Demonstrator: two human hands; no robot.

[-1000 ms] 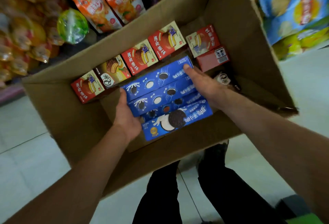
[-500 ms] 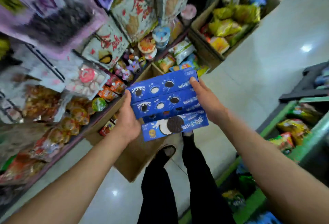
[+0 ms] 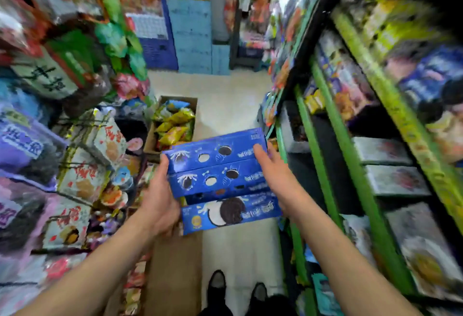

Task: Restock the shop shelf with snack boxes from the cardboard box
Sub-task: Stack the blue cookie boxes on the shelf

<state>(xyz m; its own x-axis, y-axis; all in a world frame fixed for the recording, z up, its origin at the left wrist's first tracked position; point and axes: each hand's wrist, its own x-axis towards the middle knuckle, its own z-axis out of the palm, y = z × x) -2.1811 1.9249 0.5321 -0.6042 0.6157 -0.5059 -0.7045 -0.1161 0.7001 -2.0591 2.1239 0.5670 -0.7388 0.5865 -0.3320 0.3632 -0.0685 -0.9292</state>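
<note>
Hands are clamping a stack of blue cookie boxes (image 3: 220, 180) from both ends: left hand (image 3: 157, 202) is curling round the left end with the thumb up on the top box, right hand (image 3: 273, 177) is pressing the right end with fingers mostly straight, thumb side hidden. Nothing is showing under the stack, so side squeeze looks like the only support.

Stack is hanging mid-aisle over the floor (image 3: 230, 105), just left of the green shelf (image 3: 323, 165), not on it yet. Boxes are already sitting stepped, with the near bottom box (image 3: 230, 211) sticking out toward the body.

Risks, as I'm reading it:
- Squeeze easing off, so a middle box is sliding out and the whole stack is dropping. Glossy card, low friction.
- Right end clipping a green shelf rail while turning in, since the gap there is looking tight.
- Frame is blurring, so the head is swinging fast; the target slot on the shelf isn't clear, can't tell which tier has room.
- Chip carton (image 3: 172, 125) is sitting on the floor just beyond, a trip point.
</note>
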